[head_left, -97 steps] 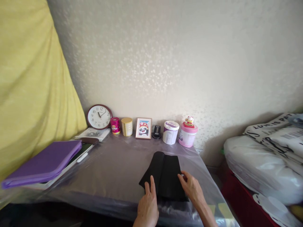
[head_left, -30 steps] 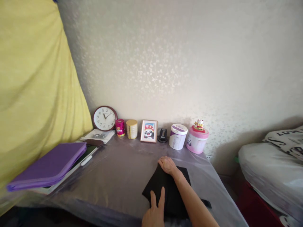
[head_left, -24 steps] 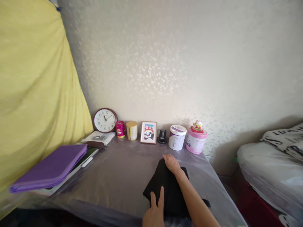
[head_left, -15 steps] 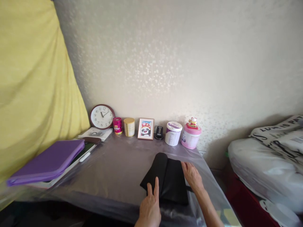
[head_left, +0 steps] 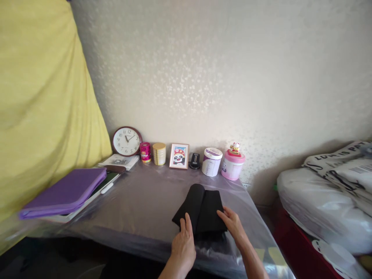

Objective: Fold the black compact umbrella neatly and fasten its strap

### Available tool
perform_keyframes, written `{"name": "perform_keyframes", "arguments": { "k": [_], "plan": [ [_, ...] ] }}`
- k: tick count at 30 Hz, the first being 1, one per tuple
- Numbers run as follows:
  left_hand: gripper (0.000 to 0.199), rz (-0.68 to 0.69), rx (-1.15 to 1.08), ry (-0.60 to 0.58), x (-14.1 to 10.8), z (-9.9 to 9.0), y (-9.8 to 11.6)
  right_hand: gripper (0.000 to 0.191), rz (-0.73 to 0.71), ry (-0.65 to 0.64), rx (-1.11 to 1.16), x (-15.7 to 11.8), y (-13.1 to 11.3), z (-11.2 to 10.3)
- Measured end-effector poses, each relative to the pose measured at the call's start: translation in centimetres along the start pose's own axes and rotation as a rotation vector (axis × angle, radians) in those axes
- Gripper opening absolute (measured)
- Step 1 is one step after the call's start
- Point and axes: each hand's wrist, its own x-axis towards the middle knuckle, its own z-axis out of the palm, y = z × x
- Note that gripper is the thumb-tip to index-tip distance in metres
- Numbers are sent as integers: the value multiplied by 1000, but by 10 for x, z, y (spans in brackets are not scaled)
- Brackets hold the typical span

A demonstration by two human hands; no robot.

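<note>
A folded black cloth [head_left: 210, 211] lies near the front right of the table, with one rolled-looking fold running down its left part. My left hand [head_left: 183, 244] rests at its lower left, index and middle fingers stretched out on the fabric; its thumb is hidden. At the right edge of the cloth, my right hand [head_left: 232, 223] has its fingertips closed on the fabric, with the underside of the grip out of sight. The exact kind of cloth item cannot be made out.
Along the wall stand a clock [head_left: 127, 141], a pink tin [head_left: 145, 152], a yellow-lidded jar [head_left: 159, 154], a panda picture frame [head_left: 179, 155], a black stand [head_left: 195, 161] and two tubs [head_left: 212, 162]. Left lies a purple folder [head_left: 65, 192]; right, a bagged bundle [head_left: 316, 201].
My right hand has moved from the cloth's upper right corner down its right edge, toward me. The cloth's lower edge now sits higher, and the strap at its right no longer shows.
</note>
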Motion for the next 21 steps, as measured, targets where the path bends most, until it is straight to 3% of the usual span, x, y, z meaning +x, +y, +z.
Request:
{"name": "perform_keyframes", "arguments": {
  "k": [4,8,14,21],
  "plan": [
    [86,-5,5,-18,0,-2,1,43,1,-103,306,7,-28,22],
    [85,-3,-19,-1,2,-1,0,41,-25,-165,347,22,-44,56],
    [72,31,-52,-10,5,2,-6,41,-25,-186,140,42,-34,97],
    [67,23,-93,23,6,4,-13,37,-85,-189,-218,61,-13,112]
  ]
}}
